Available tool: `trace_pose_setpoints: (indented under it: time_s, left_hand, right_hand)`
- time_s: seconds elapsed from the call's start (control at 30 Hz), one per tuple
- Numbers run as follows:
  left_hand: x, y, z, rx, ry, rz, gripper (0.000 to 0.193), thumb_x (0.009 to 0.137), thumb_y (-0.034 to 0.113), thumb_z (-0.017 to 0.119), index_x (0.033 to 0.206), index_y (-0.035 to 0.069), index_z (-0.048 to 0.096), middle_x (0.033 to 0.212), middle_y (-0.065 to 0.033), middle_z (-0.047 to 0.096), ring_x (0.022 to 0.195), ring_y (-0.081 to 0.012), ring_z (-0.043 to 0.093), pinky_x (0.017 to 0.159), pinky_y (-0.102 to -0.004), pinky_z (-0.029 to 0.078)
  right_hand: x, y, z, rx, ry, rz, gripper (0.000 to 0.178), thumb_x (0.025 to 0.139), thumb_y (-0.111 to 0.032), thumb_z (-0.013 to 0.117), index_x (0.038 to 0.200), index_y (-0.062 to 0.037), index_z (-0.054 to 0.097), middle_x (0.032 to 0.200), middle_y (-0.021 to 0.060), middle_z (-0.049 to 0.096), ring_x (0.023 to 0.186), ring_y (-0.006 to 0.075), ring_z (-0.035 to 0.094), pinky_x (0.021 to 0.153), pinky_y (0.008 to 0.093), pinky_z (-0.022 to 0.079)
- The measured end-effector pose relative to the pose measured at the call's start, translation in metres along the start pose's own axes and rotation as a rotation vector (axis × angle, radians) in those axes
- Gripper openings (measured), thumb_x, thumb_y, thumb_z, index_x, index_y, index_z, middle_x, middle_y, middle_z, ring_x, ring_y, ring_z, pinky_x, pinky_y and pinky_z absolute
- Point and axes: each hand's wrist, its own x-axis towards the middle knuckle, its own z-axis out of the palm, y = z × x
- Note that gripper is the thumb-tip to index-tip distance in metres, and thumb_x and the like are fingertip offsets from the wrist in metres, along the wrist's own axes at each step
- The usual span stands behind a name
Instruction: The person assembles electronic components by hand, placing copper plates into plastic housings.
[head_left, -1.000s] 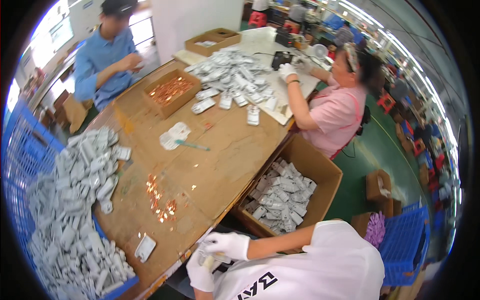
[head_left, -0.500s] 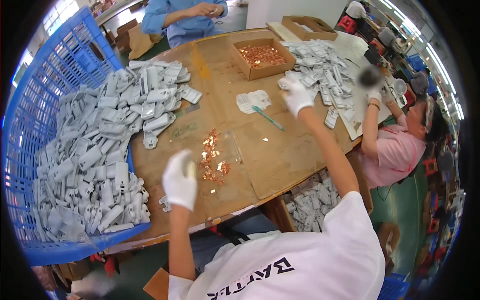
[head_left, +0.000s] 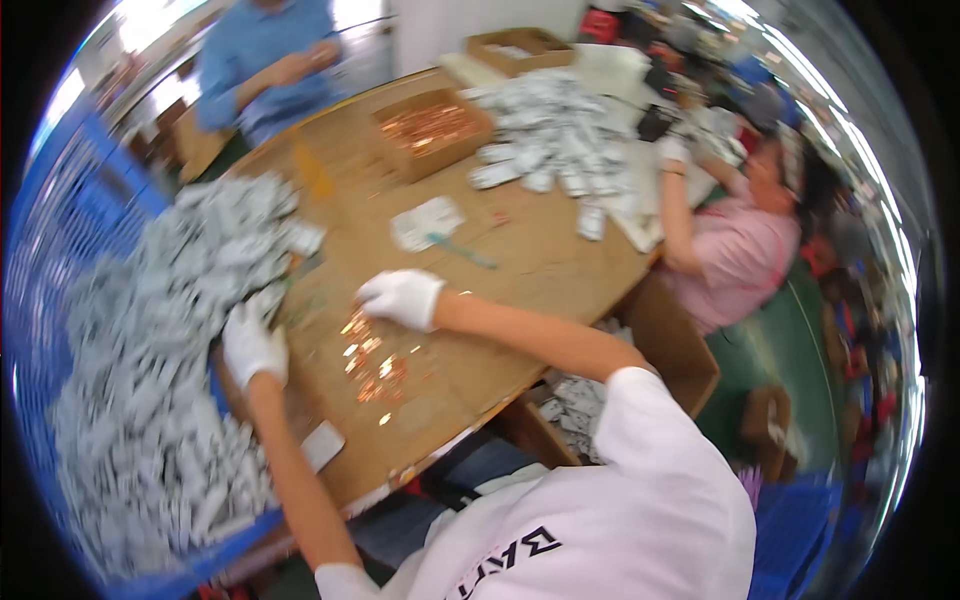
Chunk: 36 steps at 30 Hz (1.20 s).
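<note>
My left hand [head_left: 255,345], in a white glove, reaches to the edge of a big heap of grey plastic housings [head_left: 150,400]. Its fingers are at a housing [head_left: 266,300] there; blur hides whether they grip it. The white-gloved right hand [head_left: 402,298] is low over the table, fingertips drawn together at the upper end of a scatter of small shiny copper-coloured pieces [head_left: 380,380]. What those fingertips hold, if anything, is too small to make out. Beside my left forearm lies a single pale housing [head_left: 323,445].
A blue crate [head_left: 90,190] stands left behind the heap. Farther off are a carton of copper pieces [head_left: 425,135], a white cloth [head_left: 425,222], a teal pen [head_left: 462,251] and more housings [head_left: 560,130]. An open carton [head_left: 665,345] sits below the table edge. Two people work nearby.
My right hand has come from the far-right housings to the copper pieces. The left has moved leftward to the heap, and a pale housing now shows by its forearm. The whole view has shifted.
</note>
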Motion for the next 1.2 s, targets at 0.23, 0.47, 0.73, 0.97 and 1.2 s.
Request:
trace_pose_setpoints:
  time_s: [0.23, 0.47, 0.73, 0.97, 1.2]
  left_hand:
    - [0.023, -0.014, 0.01, 0.137, -0.144, -0.024, 0.038, 0.085, 0.024, 0.067, 0.119, 0.009, 0.058, 0.107, -0.0167, 0.058, 0.099, -0.037, 0.057, 0.084, -0.0458, 0.049]
    - [0.014, -0.016, 0.003, -0.222, 0.117, -0.056, 0.016, 0.088, 0.013, 0.063, 0.102, 0.005, 0.064, 0.096, -0.018, 0.062, 0.092, -0.0386, 0.06, 0.081, -0.0425, 0.048]
    - [-0.049, -0.012, -0.006, -0.845, 0.268, 0.004, 0.064, 0.086, -0.005, 0.057, 0.146, 0.01, 0.04, 0.115, -0.0114, 0.062, 0.099, -0.0193, 0.059, 0.086, -0.0312, 0.048]
    - [-0.096, 0.009, -0.007, -1.46, -0.128, -0.433, 0.023, 0.091, 0.007, 0.061, 0.114, 0.005, 0.057, 0.097, -0.0045, 0.057, 0.083, -0.0137, 0.058, 0.069, -0.0274, 0.052]
    - [-0.148, 0.088, -0.001, -1.817, -0.156, -0.547, 0.026, 0.095, 0.018, 0.059, 0.116, 0.003, 0.06, 0.1, -0.0037, 0.061, 0.088, -0.0139, 0.062, 0.069, -0.025, 0.052]
  right_hand:
    - [0.026, -0.011, -0.012, -0.227, -0.319, -0.028, 0.012, 0.079, -0.013, 0.06, 0.088, -0.0086, 0.066, 0.099, 0.0101, 0.062, 0.093, 0.0274, 0.063, 0.073, 0.0382, 0.056]
    - [0.047, -0.013, -0.014, -0.234, -0.54, 0.217, 0.016, 0.082, -0.013, 0.06, 0.092, -0.0036, 0.068, 0.1, 0.0145, 0.065, 0.092, 0.0333, 0.067, 0.076, 0.0421, 0.056]
    - [0.056, -0.013, -0.018, -0.217, -0.549, 0.08, 0.017, 0.082, -0.011, 0.061, 0.096, -0.0075, 0.068, 0.104, 0.0132, 0.065, 0.095, 0.0337, 0.066, 0.079, 0.0428, 0.056]
    - [0.025, -0.081, -0.045, 0.206, -0.044, 0.451, 0.014, 0.079, -0.01, 0.061, 0.092, -0.0076, 0.065, 0.097, 0.0164, 0.066, 0.09, 0.0355, 0.065, 0.078, 0.0427, 0.053]
    - [-0.018, -0.193, -0.028, 0.537, 0.611, 0.658, 0.013, 0.084, -0.007, 0.065, 0.097, -0.0064, 0.065, 0.093, 0.0128, 0.067, 0.084, 0.0272, 0.066, 0.075, 0.0339, 0.051]
